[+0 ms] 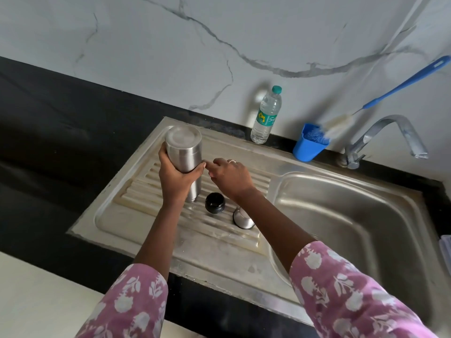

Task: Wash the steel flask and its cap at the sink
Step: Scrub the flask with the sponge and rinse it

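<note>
Left hand (175, 176) grips upended flask (184, 152), axis near vertical; black cap (214, 203) sits nearer right hand (230, 178), curled, grip unclear.

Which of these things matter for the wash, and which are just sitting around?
For the job: steel flask in the left hand, black cap, steel lid, tap, sink basin, bottle brush.
Lying about: water bottle, blue cup.

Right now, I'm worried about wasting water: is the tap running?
No, no stream falls from the tap spout, and the left hand holds the steel flask on the drainboard, away from it.
</note>
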